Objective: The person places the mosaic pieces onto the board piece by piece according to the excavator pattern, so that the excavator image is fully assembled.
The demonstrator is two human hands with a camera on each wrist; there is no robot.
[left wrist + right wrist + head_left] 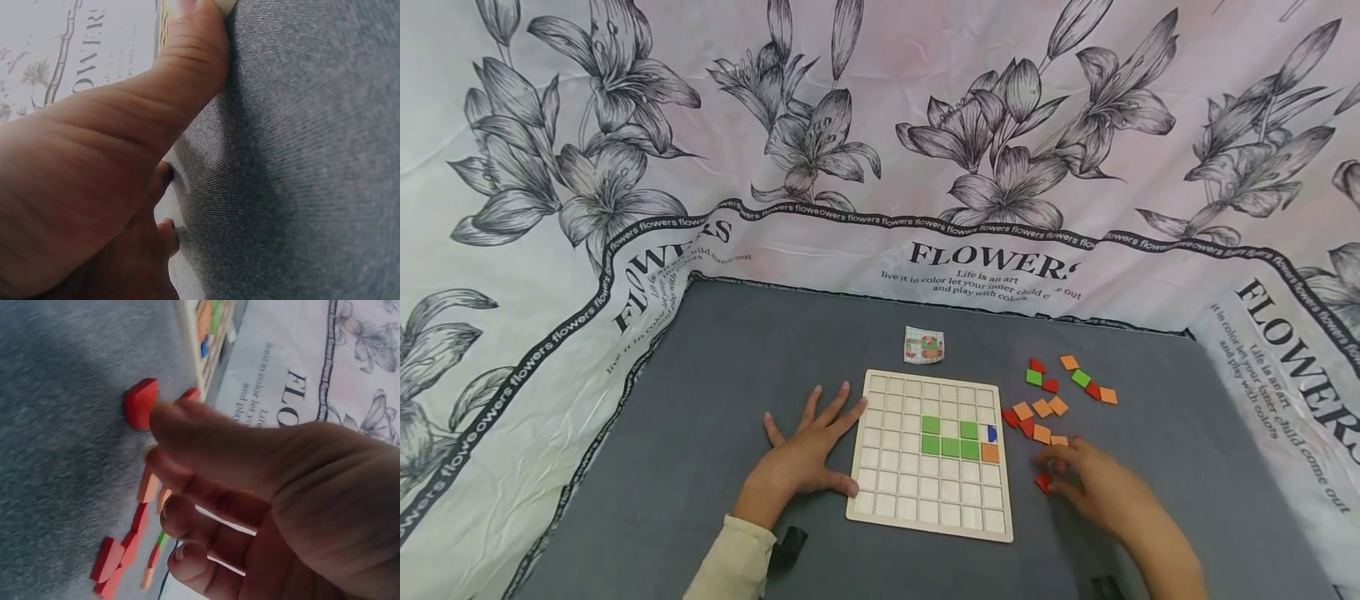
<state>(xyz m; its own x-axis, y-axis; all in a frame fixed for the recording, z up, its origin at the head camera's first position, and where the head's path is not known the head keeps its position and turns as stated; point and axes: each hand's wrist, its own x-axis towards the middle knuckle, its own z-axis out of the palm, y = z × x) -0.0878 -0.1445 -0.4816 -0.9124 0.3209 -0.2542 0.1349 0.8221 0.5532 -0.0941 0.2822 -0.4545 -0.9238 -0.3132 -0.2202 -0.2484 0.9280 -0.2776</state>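
A pale wooden grid board (887, 483) lies on the grey table. Several green square tiles (950, 448), an orange tile (989, 453) and a blue rounded piece (992, 433) sit in its cells. My left hand (805, 458) is spread at the board's left edge, thumb and a fingertip touching the rim. Right of the board, my right hand (1093, 483) hovers low with loosely bent fingers. Its thumb tip is at a red piece (140, 404) with a curved side, which appears to lie on the cloth. Whether the thumb touches that piece cannot be told.
Loose orange tiles (1042, 407), red pieces (1093, 391) and green tiles (1081, 378) are scattered right of the board. A small printed pattern card (924, 345) lies behind it. Flower-printed fabric (820, 242) hangs around the table's back and sides.
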